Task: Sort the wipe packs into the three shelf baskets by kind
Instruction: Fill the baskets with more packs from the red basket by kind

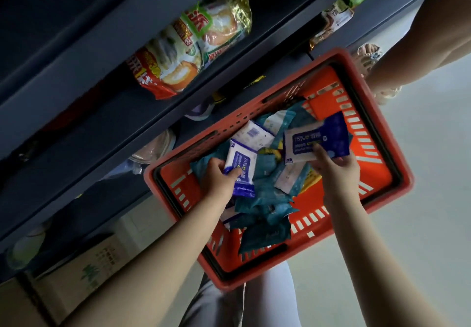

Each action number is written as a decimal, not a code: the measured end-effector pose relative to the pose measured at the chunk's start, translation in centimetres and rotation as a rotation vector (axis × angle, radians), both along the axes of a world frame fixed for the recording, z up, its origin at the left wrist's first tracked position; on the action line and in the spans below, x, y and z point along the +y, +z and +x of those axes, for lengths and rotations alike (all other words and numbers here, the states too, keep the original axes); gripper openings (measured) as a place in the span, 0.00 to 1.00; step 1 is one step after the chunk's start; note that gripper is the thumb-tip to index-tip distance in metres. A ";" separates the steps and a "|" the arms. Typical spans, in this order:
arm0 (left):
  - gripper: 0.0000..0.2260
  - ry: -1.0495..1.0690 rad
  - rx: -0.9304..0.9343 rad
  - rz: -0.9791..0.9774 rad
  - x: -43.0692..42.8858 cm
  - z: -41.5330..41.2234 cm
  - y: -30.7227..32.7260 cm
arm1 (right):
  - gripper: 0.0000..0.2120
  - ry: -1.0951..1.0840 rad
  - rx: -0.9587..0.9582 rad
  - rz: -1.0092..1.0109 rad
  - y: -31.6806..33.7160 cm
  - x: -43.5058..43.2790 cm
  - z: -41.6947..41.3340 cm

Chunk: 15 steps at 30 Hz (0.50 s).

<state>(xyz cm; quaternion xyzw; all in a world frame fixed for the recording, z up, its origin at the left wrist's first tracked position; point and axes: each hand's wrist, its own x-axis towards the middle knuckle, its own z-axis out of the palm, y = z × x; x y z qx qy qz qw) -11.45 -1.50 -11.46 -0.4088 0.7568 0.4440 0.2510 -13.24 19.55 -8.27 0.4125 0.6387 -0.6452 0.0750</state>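
Head view, tilted, looking down past dark blue shelving (84,54) running diagonally across the left side. Pale floor (420,199) on the right. Wedged between the two, an orange shopping basket (224,284) on the floor, one long side tight against the shelf edge. Upper right, another person's bare leg (420,46) just beyond the basket's far corner. Up on the shelf, a row of bright snack bags (193,46), well above the basket. Lower left, under the shelving, a cardboard box (96,263) with green print. At the bottom edge, own light trousers (267,301) right up against the basket's near corner.

Inside the basket, a loose heap of teal packs (265,194) covering most of the bottom, with a white pack (254,133) lying on top toward the shelf side. Both bare forearms reaching in over the near rim. Left hand (219,176) curled round the left blue-and-white pack (240,171), thumb across its face, low among the teal ones. Right hand (334,166) pinching the right blue-and-white pack (316,138) by its lower edge, raised above the heap, "75%" readable on the label. By the basket's far corner, a sandalled foot (367,56).
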 end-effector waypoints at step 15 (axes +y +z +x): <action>0.02 0.054 0.426 0.296 -7.7 4.4 38.5 | 0.12 0.070 0.192 -0.418 35.9 -6.4 3.1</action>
